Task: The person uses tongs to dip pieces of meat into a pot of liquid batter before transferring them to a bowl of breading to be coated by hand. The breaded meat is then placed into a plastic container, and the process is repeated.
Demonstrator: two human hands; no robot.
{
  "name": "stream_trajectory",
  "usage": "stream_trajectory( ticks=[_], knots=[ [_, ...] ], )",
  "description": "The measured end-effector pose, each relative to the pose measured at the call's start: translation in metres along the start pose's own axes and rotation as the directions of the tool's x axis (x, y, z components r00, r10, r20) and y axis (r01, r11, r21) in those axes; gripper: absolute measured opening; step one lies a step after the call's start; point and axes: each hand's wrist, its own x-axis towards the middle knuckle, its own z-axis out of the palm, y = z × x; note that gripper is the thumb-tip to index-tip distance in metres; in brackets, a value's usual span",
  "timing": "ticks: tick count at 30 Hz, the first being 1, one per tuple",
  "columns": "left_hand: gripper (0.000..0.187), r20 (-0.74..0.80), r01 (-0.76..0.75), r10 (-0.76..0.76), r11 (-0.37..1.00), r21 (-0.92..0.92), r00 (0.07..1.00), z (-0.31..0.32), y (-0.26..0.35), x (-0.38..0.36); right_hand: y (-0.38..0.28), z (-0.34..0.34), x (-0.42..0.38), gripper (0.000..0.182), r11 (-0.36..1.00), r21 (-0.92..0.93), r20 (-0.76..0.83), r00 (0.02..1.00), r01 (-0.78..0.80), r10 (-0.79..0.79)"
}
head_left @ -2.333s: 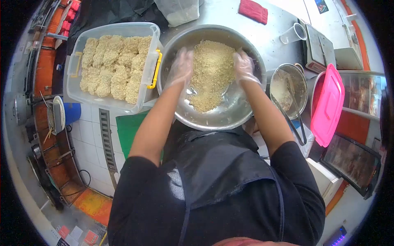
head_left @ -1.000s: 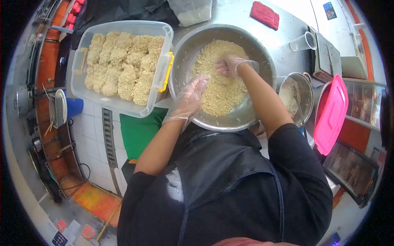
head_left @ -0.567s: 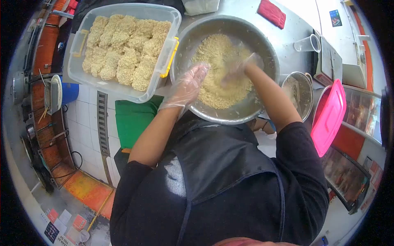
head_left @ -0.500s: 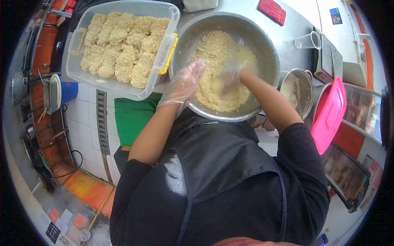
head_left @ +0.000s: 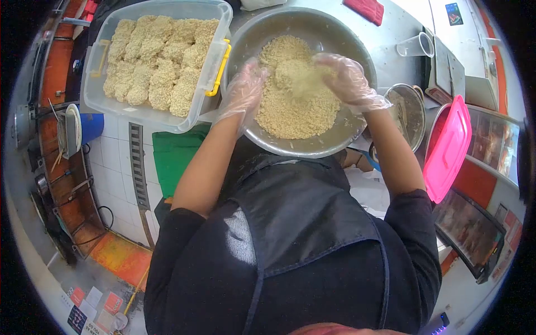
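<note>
Loosely curved, released fingers (head_left: 330, 62) are held by the left hand (head_left: 245, 89) and the right hand (head_left: 347, 82) around crumbs (head_left: 298, 118) heaped in a bowl (head_left: 335, 33), which is flanked by a tub (head_left: 144, 117) of coated lumps (head_left: 148, 81) and a pot (head_left: 416, 118) partly blocked by the right forearm (head_left: 393, 148).

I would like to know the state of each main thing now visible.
Crumbs: loose, heaped
Steel bowl: uncovered, holding the crumbs
Left hand: gloved, open, beside the crumbs
Right hand: gloved, open, near the crumbs' right side
Plastic tub: uncovered, filled
Coated pieces: packed in rows inside the tub
Pink lid: askew
Metal pot: uncovered
Clear cup: uncovered
Red cloth: lying flat, cut by the picture edge
</note>
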Motion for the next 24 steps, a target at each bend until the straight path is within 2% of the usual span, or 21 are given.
stream_trajectory(
  ticks=[1,2,3,4,6,8,9,10,11,12,13,14,15,17,18,19,20,22,23,24],
  knots=[
    [0.061,-0.027,-0.016,0.017,1.000,0.024,0.999,0.005,-0.007,0.008,0.016,0.011,-0.004,0.054,0.982,-0.022,-0.093,0.979,-0.186,0.183],
    [0.066,-0.052,-0.032,0.035,0.998,0.050,0.998,0.010,-0.014,0.013,0.015,0.014,-0.007,0.055,0.929,-0.025,-0.188,0.915,-0.368,0.358],
    [0.068,0.078,0.183,-0.177,0.980,-0.077,0.981,0.019,-0.019,0.015,0.010,0.023,-0.009,0.056,0.784,0.059,0.025,0.786,-0.618,0.618],
    [0.070,0.226,0.399,-0.358,0.901,-0.173,0.906,0.032,-0.023,0.018,-0.005,0.028,-0.013,0.056,0.568,0.080,0.250,0.568,-0.820,0.784],
    [0.072,0.246,0.262,-0.223,0.955,-0.140,0.943,0.099,-0.083,0.030,0.038,0.108,-0.043,0.054,0.634,0.172,0.247,0.656,-0.754,0.713],
    [0.081,0.452,0.335,-0.302,0.942,0.007,0.839,0.087,-0.037,-0.018,-0.025,0.119,-0.051,0.057,0.448,0.314,0.369,0.543,-0.837,0.755],
    [0.081,0.451,0.332,-0.301,0.943,0.010,0.840,0.101,-0.054,-0.011,-0.028,0.125,-0.049,0.057,0.448,0.319,0.367,0.544,-0.835,0.754],
    [0.077,0.413,0.369,-0.197,0.843,-0.391,0.889,0.126,-0.086,0.004,-0.028,0.132,-0.047,0.059,0.340,0.486,0.337,0.531,-0.805,0.777],
    [0.072,0.334,0.333,-0.115,0.601,-0.726,0.936,0.122,-0.077,0.005,-0.028,0.131,-0.042,0.060,0.226,0.640,0.308,0.515,-0.735,0.800],
    [0.072,0.333,0.327,-0.107,0.609,-0.723,0.937,0.115,-0.071,0.007,-0.024,0.125,-0.037,0.060,0.226,0.648,0.301,0.518,-0.727,0.801],
    [0.069,0.309,0.297,-0.048,0.446,-0.844,0.950,0.074,-0.018,-0.018,-0.022,0.110,-0.031,0.059,0.231,0.686,0.263,0.530,-0.690,0.806],
    [0.067,0.274,0.265,0.000,0.262,-0.928,0.962,0.048,0.009,-0.033,-0.020,0.092,-0.025,0.058,0.233,0.719,0.228,0.539,-0.654,0.811],
    [0.067,0.280,0.270,-0.001,0.270,-0.924,0.960,0.045,0.003,-0.028,-0.018,0.075,-0.020,0.056,0.233,0.750,0.194,0.543,-0.619,0.817],
    [0.059,0.061,0.088,-0.081,0.396,-0.914,0.995,0.038,-0.007,-0.015,-0.012,0.053,-0.010,0.054,0.241,0.809,0.116,0.547,-0.537,0.829],
    [0.059,0.061,0.084,-0.069,0.402,-0.912,0.996,0.034,-0.007,-0.014,-0.011,0.050,-0.003,0.054,0.242,0.815,0.107,0.548,-0.526,0.830],
    [0.057,0.052,0.069,-0.046,0.583,-0.810,0.998,0.027,0.000,-0.019,-0.011,0.050,0.005,0.048,0.557,0.643,-0.115,0.652,-0.526,0.749],
    [0.054,0.047,0.048,-0.022,0.738,-0.673,0.999,0.020,0.008,-0.027,-0.012,0.051,0.016,0.042,0.792,0.379,-0.290,0.751,-0.478,0.593],
    [0.050,0.050,-0.013,0.030,0.947,-0.321,0.998,0.009,0.022,-0.041,0.011,0.076,0.057,0.035,0.849,0.416,-0.097,0.913,-0.325,0.397],
    [0.048,0.057,-0.047,0.054,0.992,-0.119,0.997,0.006,0.024,-0.043,0.004,0.091,0.066,0.033,0.907,0.341,-0.010,0.964,-0.245,0.264],
    [0.048,0.063,-0.056,0.063,0.992,-0.112,0.996,0.008,0.013,-0.037,-0.007,0.101,0.074,0.030,0.950,0.273,0.088,0.987,-0.151,0.132]
  ],
)
